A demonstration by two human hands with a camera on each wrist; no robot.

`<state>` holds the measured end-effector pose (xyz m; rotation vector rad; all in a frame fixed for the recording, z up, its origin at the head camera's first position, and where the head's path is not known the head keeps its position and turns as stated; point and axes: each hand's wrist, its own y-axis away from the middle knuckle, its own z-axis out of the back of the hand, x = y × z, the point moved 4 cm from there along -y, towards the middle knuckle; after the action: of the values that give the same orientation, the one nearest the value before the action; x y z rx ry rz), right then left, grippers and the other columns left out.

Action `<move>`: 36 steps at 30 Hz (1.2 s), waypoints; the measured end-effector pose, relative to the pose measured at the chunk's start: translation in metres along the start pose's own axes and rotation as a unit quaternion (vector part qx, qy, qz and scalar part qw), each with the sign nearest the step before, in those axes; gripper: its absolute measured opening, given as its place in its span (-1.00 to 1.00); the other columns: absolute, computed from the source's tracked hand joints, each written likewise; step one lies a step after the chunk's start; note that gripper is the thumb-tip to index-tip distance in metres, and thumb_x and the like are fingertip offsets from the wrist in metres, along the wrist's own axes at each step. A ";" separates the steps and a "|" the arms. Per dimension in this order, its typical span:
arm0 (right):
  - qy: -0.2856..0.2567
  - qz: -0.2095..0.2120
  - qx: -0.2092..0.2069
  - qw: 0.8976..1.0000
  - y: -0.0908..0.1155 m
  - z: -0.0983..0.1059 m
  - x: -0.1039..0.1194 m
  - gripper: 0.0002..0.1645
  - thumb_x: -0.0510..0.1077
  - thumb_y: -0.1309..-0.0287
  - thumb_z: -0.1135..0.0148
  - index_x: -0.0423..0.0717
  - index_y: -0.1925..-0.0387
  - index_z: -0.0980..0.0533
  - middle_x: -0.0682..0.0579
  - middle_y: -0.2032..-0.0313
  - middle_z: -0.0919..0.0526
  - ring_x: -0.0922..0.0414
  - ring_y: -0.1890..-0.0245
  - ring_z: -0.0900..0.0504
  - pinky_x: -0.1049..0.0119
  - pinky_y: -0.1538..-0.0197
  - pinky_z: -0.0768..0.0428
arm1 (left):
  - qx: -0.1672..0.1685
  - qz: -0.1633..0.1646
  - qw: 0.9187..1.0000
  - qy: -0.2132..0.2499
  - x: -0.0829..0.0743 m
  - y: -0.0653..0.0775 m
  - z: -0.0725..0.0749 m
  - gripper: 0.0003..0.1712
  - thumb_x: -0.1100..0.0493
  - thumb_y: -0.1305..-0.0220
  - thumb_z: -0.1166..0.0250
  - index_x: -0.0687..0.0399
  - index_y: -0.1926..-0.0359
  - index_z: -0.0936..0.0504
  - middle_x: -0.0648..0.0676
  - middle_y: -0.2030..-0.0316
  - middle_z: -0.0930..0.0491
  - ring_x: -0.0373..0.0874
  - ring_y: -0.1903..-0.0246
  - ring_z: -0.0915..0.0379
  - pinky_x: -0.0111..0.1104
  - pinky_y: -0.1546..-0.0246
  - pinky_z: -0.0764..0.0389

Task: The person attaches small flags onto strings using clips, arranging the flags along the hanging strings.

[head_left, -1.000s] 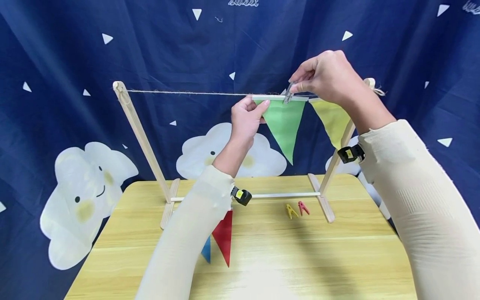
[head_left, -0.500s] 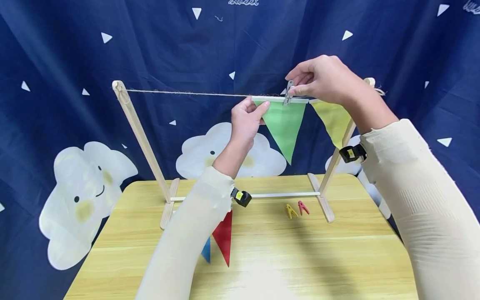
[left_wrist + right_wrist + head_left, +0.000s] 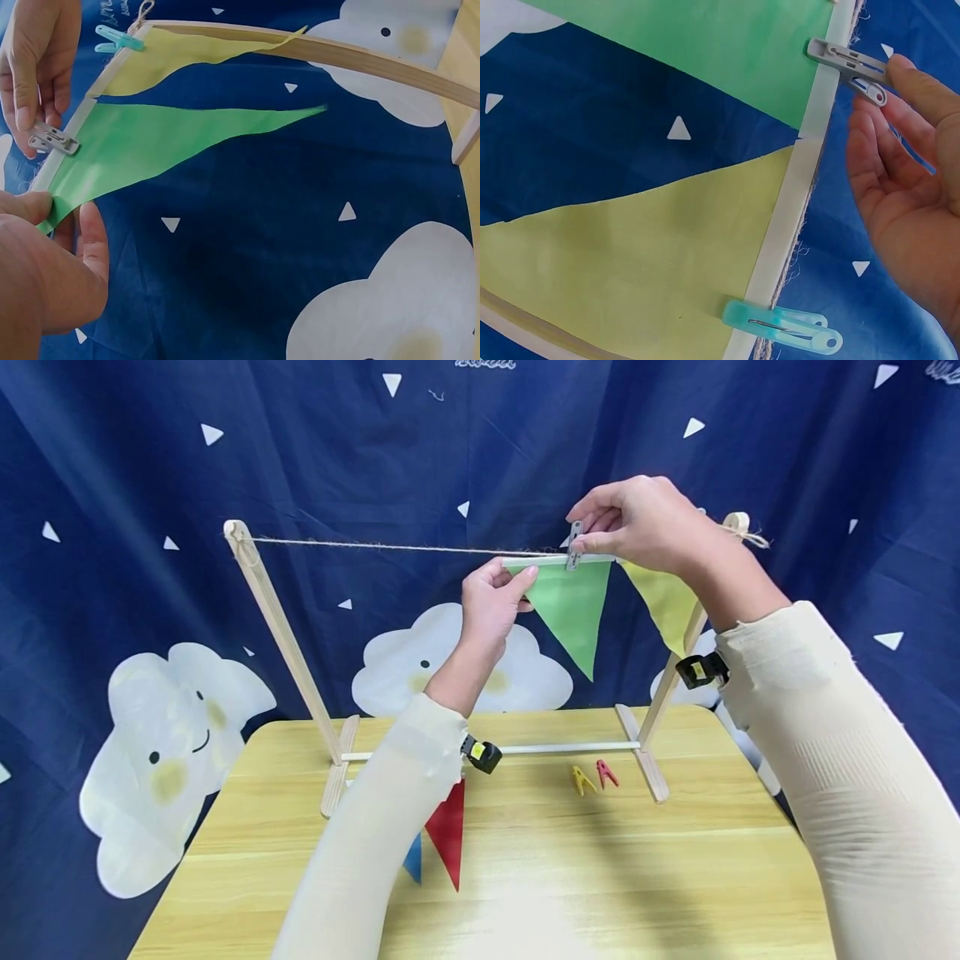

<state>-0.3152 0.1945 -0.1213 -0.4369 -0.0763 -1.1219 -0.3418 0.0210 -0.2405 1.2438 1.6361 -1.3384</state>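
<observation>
Wooden post (image 3: 285,643): upper left, twine (image 3: 360,544) running rightward from its top.
Blue pennant (image 3: 413,860) and red pennant (image 3: 447,833): on the desk (image 3: 675,860), lower middle, partly behind a sleeve (image 3: 360,843).
Left hand (image 3: 491,602): I see its grip pinching the green pennant's upper left corner.
Green pennant (image 3: 572,610): point down, just right of upper centre.
Gray clip (image 3: 575,545): straddles that pennant's white edge.
Right hand (image 3: 637,522): upper right, I see thumb and fingers clamped on the gray clip.
Yellow pennant (image 3: 660,597): hangs farther right, beside the green.
</observation>
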 end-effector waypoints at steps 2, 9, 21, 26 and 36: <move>0.002 0.003 -0.001 1.000 0.000 -0.001 0.000 -0.50 0.03 -0.36 -0.35 -0.07 -0.23 -0.60 -0.09 0.06 -0.75 0.09 0.10 -0.68 0.53 0.14 -0.51 | -0.001 0.000 1.000 -0.004 0.000 -0.001 0.000 -0.84 0.30 -0.36 -0.38 0.33 0.11 -0.67 -0.08 0.48 -0.59 -0.31 0.55 -0.52 -0.50 0.48 -0.62; 0.005 0.016 -0.004 1.000 0.000 -0.002 0.001 -0.51 0.00 -0.36 -0.35 -0.07 -0.24 -0.59 -0.09 0.04 -0.73 0.09 0.08 -0.68 0.49 0.09 -0.50 | 0.000 0.004 1.000 -0.024 0.001 -0.003 0.000 -0.80 0.28 -0.36 -0.39 0.32 0.07 -0.69 -0.10 0.46 -0.60 -0.31 0.49 -0.53 -0.49 0.41 -0.64; 0.001 0.023 -0.023 0.999 0.004 0.002 0.001 -0.47 0.03 -0.35 -0.36 -0.06 -0.27 -0.56 -0.08 -0.02 -0.71 0.06 0.00 -0.68 0.40 -0.02 -0.52 | -0.001 0.001 1.000 -0.029 0.004 -0.003 0.004 -0.86 0.25 -0.34 -0.41 0.25 0.18 -0.68 -0.08 0.41 -0.64 -0.25 0.36 -0.59 -0.20 0.13 -0.75; -0.015 0.027 -0.031 0.999 0.011 0.002 -0.003 -0.45 0.03 -0.36 -0.36 -0.09 -0.29 -0.55 -0.12 -0.10 -0.69 0.00 -0.05 -0.67 0.22 -0.15 -0.59 | -0.004 0.013 1.000 -0.028 0.006 0.000 0.008 -0.84 0.22 -0.34 -0.42 0.23 0.16 -0.68 0.00 0.33 -0.69 -0.17 0.31 -0.66 -0.37 0.21 -0.72; -0.063 0.017 -0.083 0.994 0.033 -0.001 -0.016 -0.45 -0.02 -0.36 -0.36 -0.04 -0.32 -0.54 -0.06 -0.23 -0.62 0.02 -0.13 -0.57 0.14 -0.32 -0.54 | 0.000 0.013 1.000 -0.028 0.008 0.010 0.016 -0.64 0.20 -0.38 -0.39 0.23 -0.13 -0.65 0.20 0.00 -0.73 0.19 -0.04 -0.67 -0.32 0.10 -0.69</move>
<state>-0.2934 0.2200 -0.1364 -0.6557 -0.0860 -1.0712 -0.3356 0.0074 -0.2556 1.2115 1.5763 -1.3463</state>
